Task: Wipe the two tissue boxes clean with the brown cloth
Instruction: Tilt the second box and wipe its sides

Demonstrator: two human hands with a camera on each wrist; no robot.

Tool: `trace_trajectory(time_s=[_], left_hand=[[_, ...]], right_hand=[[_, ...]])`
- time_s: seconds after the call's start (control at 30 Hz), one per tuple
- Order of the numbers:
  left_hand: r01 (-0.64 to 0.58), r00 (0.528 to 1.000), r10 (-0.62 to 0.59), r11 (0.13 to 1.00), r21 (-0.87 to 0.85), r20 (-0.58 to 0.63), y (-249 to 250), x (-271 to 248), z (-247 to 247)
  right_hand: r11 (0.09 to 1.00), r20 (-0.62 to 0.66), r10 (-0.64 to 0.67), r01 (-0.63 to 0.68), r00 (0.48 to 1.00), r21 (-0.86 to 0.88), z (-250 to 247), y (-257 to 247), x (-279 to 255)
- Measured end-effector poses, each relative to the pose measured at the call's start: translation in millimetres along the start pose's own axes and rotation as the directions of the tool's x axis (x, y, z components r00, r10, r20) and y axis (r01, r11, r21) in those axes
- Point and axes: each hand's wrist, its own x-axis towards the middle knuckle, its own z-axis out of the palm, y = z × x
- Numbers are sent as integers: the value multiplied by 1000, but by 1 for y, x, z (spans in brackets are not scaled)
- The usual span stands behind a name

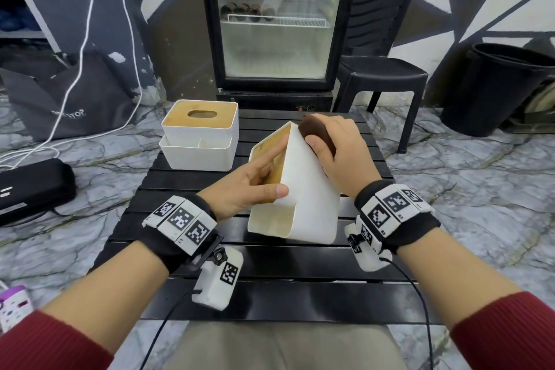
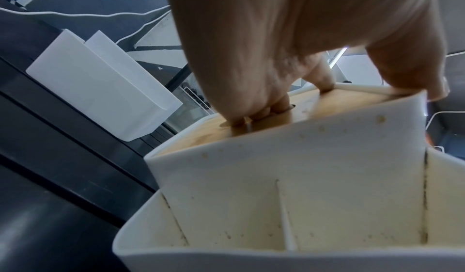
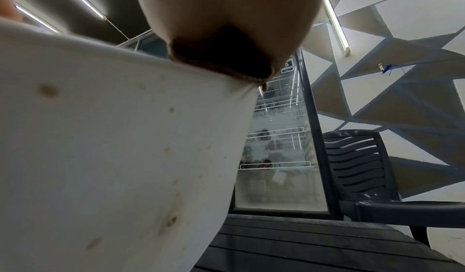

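A white tissue box (image 1: pixel 309 189) with a wooden lid is tipped on its side at the middle of the black slatted table (image 1: pixel 270 285). My left hand (image 1: pixel 255 180) grips it, fingers in the lid's slot (image 2: pixel 264 115) and thumb on its edge. My right hand (image 1: pixel 336 147) presses the wadded brown cloth (image 1: pixel 316 132) against the box's upper far side. Brown spots dot its white wall (image 3: pixel 105 137), right under the brown cloth (image 3: pixel 226 61). The second tissue box (image 1: pixel 201 135) stands upright at the table's back left, untouched.
A glass-door fridge (image 1: pixel 276 18) stands just behind the table, with a black plastic chair (image 1: pixel 381 69) to its right and a black bin (image 1: pixel 498 87) farther right. A dark case (image 1: pixel 33 186) and white cables lie on the marble floor at left.
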Motion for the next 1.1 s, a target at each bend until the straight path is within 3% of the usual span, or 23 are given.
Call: trace_trajectory(time_s=[0.4, 0.57, 0.73, 0.87, 1.1], left_hand=[[-13, 999, 11, 999, -42, -34, 0, -4, 1], [-29, 992, 16, 994, -101, -126, -1, -6, -1], [-63, 977, 28, 985, -159, -210, 1, 0, 2], [-102, 963, 55, 981, -168, -262, 9, 5, 12], [-98, 965, 71, 991, -95, -253, 16, 8, 20]], right_hand=[[995, 12, 100, -101, 995, 16, -6, 28, -19], [987, -17, 159, -159, 987, 29, -10, 35, -30], [989, -103, 110, -99, 989, 113, -5, 8, -37], [988, -52, 24, -16, 998, 156, 1, -19, -42], [987, -9, 87, -84, 996, 139, 11, -29, -54]])
